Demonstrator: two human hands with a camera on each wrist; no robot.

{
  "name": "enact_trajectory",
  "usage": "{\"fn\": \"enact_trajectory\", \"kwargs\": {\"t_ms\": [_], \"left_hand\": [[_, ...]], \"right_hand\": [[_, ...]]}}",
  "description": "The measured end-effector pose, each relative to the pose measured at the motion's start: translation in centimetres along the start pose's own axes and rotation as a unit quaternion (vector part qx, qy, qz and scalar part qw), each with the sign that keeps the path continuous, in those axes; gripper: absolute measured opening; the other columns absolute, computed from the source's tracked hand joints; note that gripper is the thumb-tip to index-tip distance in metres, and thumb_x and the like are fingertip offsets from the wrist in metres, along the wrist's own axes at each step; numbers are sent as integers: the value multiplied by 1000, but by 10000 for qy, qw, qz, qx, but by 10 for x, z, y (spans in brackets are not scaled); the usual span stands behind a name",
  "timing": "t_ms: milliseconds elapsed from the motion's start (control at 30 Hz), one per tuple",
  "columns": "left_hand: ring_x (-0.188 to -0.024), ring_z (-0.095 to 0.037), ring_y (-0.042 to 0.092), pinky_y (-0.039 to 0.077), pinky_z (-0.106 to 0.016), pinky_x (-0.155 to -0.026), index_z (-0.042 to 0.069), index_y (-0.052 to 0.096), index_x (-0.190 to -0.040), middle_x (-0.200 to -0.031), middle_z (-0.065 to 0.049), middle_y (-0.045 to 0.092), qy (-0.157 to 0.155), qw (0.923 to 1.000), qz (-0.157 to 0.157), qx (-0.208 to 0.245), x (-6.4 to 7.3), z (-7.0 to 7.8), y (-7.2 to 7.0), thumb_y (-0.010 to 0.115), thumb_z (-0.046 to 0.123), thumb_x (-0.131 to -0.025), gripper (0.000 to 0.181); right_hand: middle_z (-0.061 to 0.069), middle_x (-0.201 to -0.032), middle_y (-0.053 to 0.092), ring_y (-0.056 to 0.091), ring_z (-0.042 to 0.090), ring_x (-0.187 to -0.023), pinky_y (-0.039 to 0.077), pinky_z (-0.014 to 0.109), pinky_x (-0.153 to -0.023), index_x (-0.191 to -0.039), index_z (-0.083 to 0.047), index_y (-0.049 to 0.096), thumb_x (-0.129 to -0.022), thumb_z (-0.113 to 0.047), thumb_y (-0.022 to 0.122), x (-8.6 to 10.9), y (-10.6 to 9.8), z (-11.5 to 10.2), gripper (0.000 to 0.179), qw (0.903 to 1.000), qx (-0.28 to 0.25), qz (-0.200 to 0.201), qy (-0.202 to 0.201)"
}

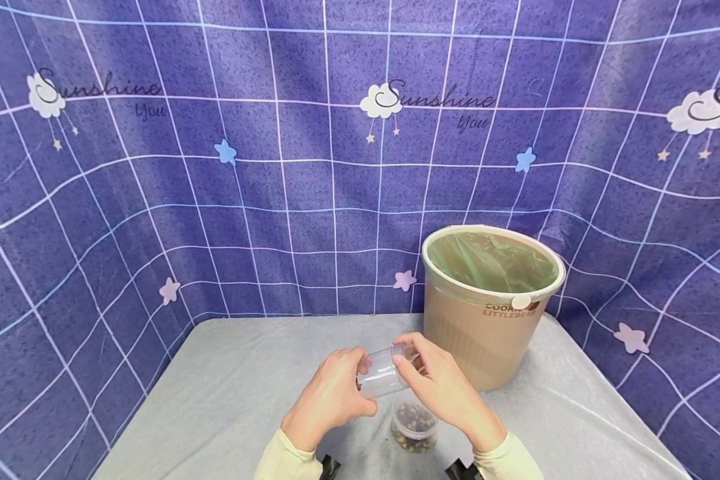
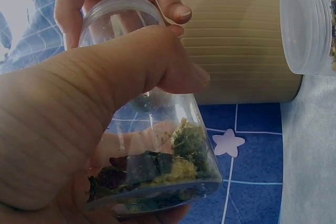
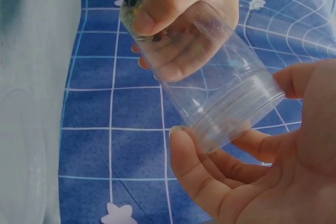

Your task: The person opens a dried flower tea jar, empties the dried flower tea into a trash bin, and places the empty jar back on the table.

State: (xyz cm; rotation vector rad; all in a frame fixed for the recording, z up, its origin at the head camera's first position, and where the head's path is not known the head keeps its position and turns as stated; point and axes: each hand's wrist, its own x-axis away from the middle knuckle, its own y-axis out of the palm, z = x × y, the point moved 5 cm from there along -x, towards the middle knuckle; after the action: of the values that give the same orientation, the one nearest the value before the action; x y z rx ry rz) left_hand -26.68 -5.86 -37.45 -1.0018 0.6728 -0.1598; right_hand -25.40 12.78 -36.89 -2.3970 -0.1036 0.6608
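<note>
A clear plastic jar [image 1: 379, 373] is held tilted above the table, its threaded, capped-looking end [image 3: 236, 111] toward the right. Dark green and yellow dried pieces [image 2: 152, 171] lie in its bottom. My left hand [image 1: 335, 387] grips the jar's body near the bottom, thumb on one side and fingers on the other. Around the threaded end curl the thumb and fingers of my right hand [image 1: 435, 380]; whether a lid is on there is hard to tell. Below the hands a second clear jar [image 1: 415, 427] with dried buds stands on the table.
A beige bin [image 1: 480, 333] with a white rim and green liner stands at the back right, close behind the right hand. A grey cloth covers the table [image 1: 246, 373]. Behind and at both sides hangs a blue checked curtain [image 1: 312, 167].
</note>
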Motion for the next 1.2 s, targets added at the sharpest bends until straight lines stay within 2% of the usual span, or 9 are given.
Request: {"fn": "enact_trajectory", "kwargs": {"t_ms": [633,1200], "left_hand": [[-72,-5,51,48,-24,-67,14,65,-95,-78,11,56,5,10000,-6,81,1,1,-1,86,18,-54,47],[-70,-5,50,46,-24,-65,15,64,-93,-76,11,54,-27,10000,7,89,1,1,-3,86,18,-53,47]], "right_hand": [[-7,-106,69,67,3,-82,57,26,-73,-126,-27,60,-102,-32,63,0,0,-3,25,9993,-228,-96,-267],[-9,-104,66,66,5,-85,58,26,-73,-126,-27,60,-98,-23,67,0,1,-5,30,9983,-171,50,-554]]}}
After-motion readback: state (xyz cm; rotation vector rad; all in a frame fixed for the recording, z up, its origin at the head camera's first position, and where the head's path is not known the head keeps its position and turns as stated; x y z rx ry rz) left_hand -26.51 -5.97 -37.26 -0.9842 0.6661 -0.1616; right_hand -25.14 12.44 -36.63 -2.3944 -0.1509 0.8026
